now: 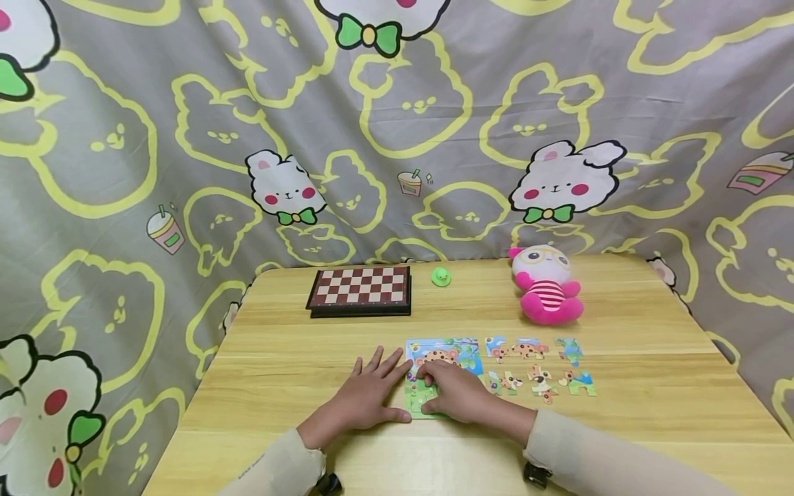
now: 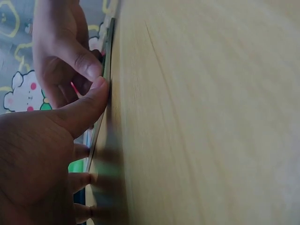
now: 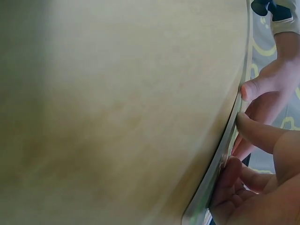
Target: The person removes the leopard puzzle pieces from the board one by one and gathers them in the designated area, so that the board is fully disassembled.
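Head view: two hands busy at a puzzle board

The puzzle board (image 1: 443,353) lies flat on the table (image 1: 267,386), partly under the right hand (image 1: 462,394), with a spotted animal in its upper part. The left hand (image 1: 366,399) is spread, fingers straight at the board's left side and thumb at the near left corner, with no piece in it. The right hand's fingers are curled over the lower part, the thumb set apart from them; whether they pinch a piece, I cannot tell. Loose pieces (image 1: 579,382) lie in two rough rows just right of the board.

To do this well, the left hand should bear lightly on that corner so the board cannot slide. The right hand would best use its fingertips, turning a piece until its knobs match the gap, then pressing straight down. A piece that resists probably wants turning, not force. The right forearm (image 1: 511,421) is near the closer row and could brush it, so a raised wrist seems wise
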`<state>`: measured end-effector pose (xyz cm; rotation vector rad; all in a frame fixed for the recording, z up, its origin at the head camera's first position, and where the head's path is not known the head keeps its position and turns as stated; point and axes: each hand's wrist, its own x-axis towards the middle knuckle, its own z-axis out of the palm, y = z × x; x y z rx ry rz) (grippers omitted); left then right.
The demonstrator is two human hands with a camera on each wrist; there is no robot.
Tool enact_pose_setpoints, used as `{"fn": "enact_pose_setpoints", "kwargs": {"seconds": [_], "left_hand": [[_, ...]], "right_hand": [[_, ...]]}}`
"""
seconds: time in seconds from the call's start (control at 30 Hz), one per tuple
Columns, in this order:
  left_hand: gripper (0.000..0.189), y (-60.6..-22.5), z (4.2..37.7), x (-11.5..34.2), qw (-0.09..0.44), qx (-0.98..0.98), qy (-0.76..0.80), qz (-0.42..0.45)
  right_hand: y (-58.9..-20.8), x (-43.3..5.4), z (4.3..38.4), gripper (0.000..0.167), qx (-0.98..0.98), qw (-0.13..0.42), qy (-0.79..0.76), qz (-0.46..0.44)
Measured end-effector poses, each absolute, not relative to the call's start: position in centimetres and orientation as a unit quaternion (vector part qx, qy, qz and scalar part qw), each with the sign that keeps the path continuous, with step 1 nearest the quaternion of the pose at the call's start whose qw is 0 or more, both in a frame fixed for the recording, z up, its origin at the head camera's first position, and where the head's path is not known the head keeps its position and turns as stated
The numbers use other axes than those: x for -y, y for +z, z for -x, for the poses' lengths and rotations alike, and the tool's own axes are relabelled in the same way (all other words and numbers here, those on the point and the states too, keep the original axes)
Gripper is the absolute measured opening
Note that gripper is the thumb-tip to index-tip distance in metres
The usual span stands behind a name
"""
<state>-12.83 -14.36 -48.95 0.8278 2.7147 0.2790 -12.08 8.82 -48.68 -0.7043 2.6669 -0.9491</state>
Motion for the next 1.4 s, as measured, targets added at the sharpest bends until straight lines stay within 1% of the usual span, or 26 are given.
{"fn": "enact_pose_setpoints", "kwargs": {"seconds": [0.13, 0.37, 0.7, 1.0, 1.2, 1.4], "left_hand": [[0.096, -48.9, 12.8, 14.3, 0.147, -0.941, 0.099, -0.288], [0.096, -49.3, 12.9, 14.4, 0.151, -0.942, 0.094, -0.285], [0.096, -49.2, 13.0, 14.4, 0.148, -0.94, 0.1, -0.292], [0.096, -49.0, 12.9, 14.3, 0.153, -0.941, 0.1, -0.283], [0.096, -49.0, 12.9, 14.3, 0.152, -0.942, 0.099, -0.283], [0.096, -49.0, 12.9, 14.3, 0.155, -0.942, 0.093, -0.281]], "right_hand": [[-48.6, -8.7, 12.2, 0.043, -0.909, 0.116, -0.322, 0.237], [-48.4, -8.3, 12.4, 0.044, -0.907, 0.128, -0.327, 0.234], [-48.3, -8.3, 12.5, 0.047, -0.901, 0.13, -0.342, 0.234], [-48.5, -8.8, 12.7, 0.036, -0.876, 0.15, -0.401, 0.222], [-48.5, -9.3, 12.8, 0.027, -0.858, 0.151, -0.439, 0.218], [-48.6, -9.7, 12.9, 0.025, -0.843, 0.156, -0.472, 0.206]]}}
